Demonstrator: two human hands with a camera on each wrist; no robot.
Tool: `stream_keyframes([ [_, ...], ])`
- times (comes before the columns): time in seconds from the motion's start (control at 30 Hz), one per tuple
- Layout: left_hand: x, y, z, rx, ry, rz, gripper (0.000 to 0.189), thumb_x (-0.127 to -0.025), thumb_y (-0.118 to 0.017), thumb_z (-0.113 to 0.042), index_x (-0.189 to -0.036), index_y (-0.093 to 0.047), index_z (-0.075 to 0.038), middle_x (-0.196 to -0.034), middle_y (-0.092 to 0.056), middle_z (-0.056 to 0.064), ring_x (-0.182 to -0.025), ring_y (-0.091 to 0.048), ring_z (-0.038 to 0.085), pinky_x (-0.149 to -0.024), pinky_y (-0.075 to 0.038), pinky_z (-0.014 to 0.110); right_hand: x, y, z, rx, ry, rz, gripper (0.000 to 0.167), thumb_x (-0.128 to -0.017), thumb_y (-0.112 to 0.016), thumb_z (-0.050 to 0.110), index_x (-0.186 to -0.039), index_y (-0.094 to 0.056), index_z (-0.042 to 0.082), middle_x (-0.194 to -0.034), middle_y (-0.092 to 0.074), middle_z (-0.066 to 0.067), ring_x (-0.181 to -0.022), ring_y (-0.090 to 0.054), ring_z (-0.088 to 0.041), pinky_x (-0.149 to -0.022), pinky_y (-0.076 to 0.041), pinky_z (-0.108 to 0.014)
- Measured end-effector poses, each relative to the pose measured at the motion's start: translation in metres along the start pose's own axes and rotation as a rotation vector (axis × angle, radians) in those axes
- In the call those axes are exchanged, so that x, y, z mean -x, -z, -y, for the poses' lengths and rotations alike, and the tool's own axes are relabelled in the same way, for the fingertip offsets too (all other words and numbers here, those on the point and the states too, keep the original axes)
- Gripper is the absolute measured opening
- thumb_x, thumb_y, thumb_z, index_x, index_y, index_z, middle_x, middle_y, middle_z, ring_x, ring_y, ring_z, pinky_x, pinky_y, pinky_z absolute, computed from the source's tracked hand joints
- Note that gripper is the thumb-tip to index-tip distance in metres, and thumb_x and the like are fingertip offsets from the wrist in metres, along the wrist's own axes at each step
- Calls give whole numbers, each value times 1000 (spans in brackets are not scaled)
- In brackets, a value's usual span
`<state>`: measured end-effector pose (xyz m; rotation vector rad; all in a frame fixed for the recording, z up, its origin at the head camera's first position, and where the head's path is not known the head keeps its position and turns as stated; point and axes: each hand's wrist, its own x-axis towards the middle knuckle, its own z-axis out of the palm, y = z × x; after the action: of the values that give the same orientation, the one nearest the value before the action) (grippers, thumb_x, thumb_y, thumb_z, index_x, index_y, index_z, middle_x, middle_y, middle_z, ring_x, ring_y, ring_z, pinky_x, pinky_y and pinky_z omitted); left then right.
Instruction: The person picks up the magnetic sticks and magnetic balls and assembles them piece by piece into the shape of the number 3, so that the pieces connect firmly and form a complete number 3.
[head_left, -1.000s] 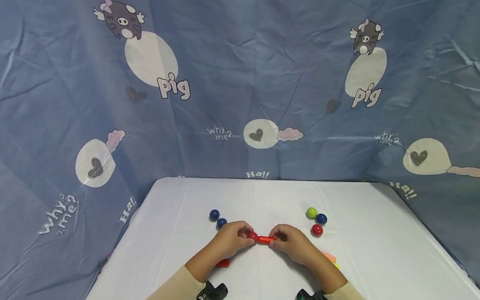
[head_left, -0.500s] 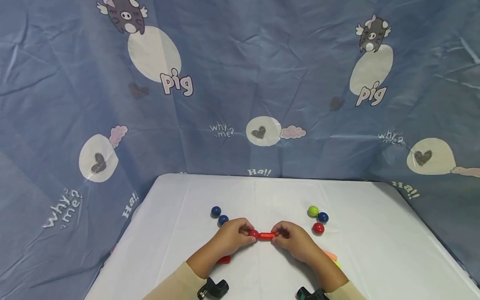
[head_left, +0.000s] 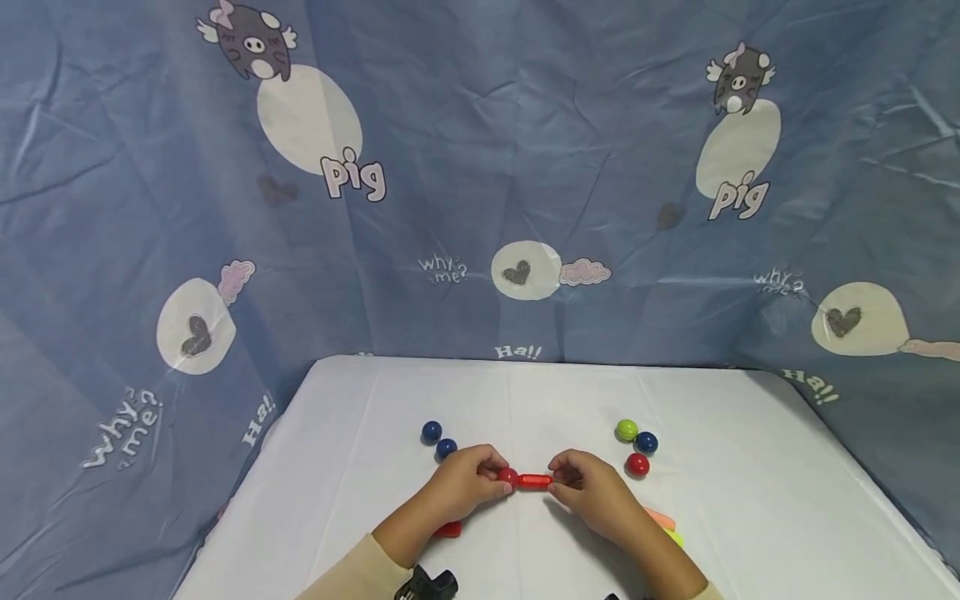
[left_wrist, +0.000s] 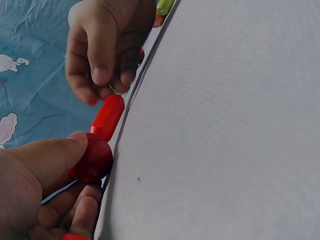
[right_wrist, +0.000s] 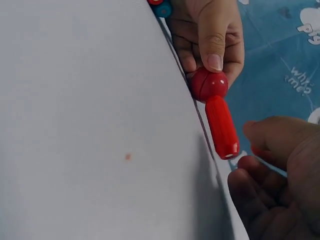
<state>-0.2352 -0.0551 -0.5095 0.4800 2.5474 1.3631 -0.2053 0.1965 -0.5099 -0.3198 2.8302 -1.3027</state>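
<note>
My left hand (head_left: pixel 467 485) pinches a red ball (head_left: pixel 508 477) between thumb and fingers over the middle of the white table. From the ball's right side sticks out a short red rod (head_left: pixel 535 482), its near end against the ball. My right hand (head_left: pixel 591 487) is just beyond the rod's free end. In the right wrist view a gap shows between the rod (right_wrist: pixel 222 127) and the right thumb and fingers, which are parted and hold nothing. The left fingers partly cover the ball (left_wrist: pixel 95 157) in the left wrist view.
Two blue balls (head_left: pixel 431 432) lie behind my left hand. A green ball (head_left: pixel 626 430), a blue ball (head_left: pixel 647 442) and a red ball (head_left: pixel 637 465) sit at the right. Orange (head_left: pixel 662 518) and yellow (head_left: pixel 675 537) sticks lie by my right forearm, another red piece (head_left: pixel 448 530) by the left.
The right fingers, earlier pinching the rod's free end, have let go and parted slightly from it. The left hand keeps its hold on the red ball.
</note>
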Motion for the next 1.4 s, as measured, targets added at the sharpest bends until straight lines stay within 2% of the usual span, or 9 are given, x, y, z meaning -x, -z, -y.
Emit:
stream_keyframes([
  [0.17,-2,0,1,-19,-11,-1,24,-85,-88,-22,-104,-74,-20,-91,-69,-9,-86,-64,10,-77,-54,25,16,11,10,45,12,-53,22,-88,-84,13,-104,-72,20,-97,-69,10,-90,-67,-5,-85,-58,-22],
  [0.3,-2,1,1,-30,-11,-2,24,-85,-88,-22,-105,-74,-20,-93,-69,-10,-87,-64,10,-77,-54,24,28,20,16,75,25,-127,22,-87,-84,8,-105,-74,17,-102,-70,6,-96,-69,-9,-86,-58,-23],
  [0.53,2,0,1,-10,-1,5,25,-84,-89,-21,-104,-74,-20,-93,-68,-8,-87,-62,11,-76,-53,25,47,41,8,302,161,-349,30,-80,-89,5,-104,-74,15,-102,-72,6,-94,-68,-18,-82,-58,-34],
  [0.67,3,-1,2,-1,24,19,25,-84,-89,-21,-103,-73,-21,-91,-68,-9,-85,-63,11,-76,-53,24,59,51,-2,370,127,-420,34,-78,-90,8,-107,-73,11,-104,-72,-1,-101,-64,-25,-90,-50,-43],
  [0.77,3,-1,3,1,19,14,24,-84,-89,-21,-102,-73,-21,-91,-69,-9,-85,-63,10,-76,-54,24,63,62,-9,369,23,-388,39,-82,-88,14,-116,-72,7,-114,-71,-12,-113,-59,-35,-99,-44,-53],
  [0.87,0,1,3,-1,3,7,24,-85,-89,-21,-103,-73,-21,-92,-69,-9,-86,-64,9,-76,-54,24,66,75,-15,356,-103,-314,47,-86,-85,21,-126,-68,5,-126,-67,-19,-118,-58,-42,-99,-46,-59],
  [1.1,-2,3,2,-15,14,9,25,-85,-88,-22,-105,-73,-21,-94,-68,-9,-87,-63,11,-79,-55,26,68,90,-31,253,-300,-138,67,-89,-85,36,-139,-59,2,-139,-58,-25,-119,-63,-41,-98,-54,-57],
  [1.27,-2,2,2,-14,26,12,25,-86,-88,-22,-106,-73,-22,-93,-68,-9,-88,-63,11,-79,-55,26,67,91,-39,256,-343,-99,75,-84,-85,53,-135,-62,3,-137,-61,-21,-118,-65,-38,-98,-54,-56],
  [1.4,-2,1,3,-13,35,12,25,-86,-88,-23,-106,-73,-23,-93,-68,-10,-88,-63,12,-78,-55,26,68,88,-44,281,-331,-85,64,-85,-86,48,-129,-67,6,-129,-67,-13,-112,-69,-31,-96,-56,-53],
])
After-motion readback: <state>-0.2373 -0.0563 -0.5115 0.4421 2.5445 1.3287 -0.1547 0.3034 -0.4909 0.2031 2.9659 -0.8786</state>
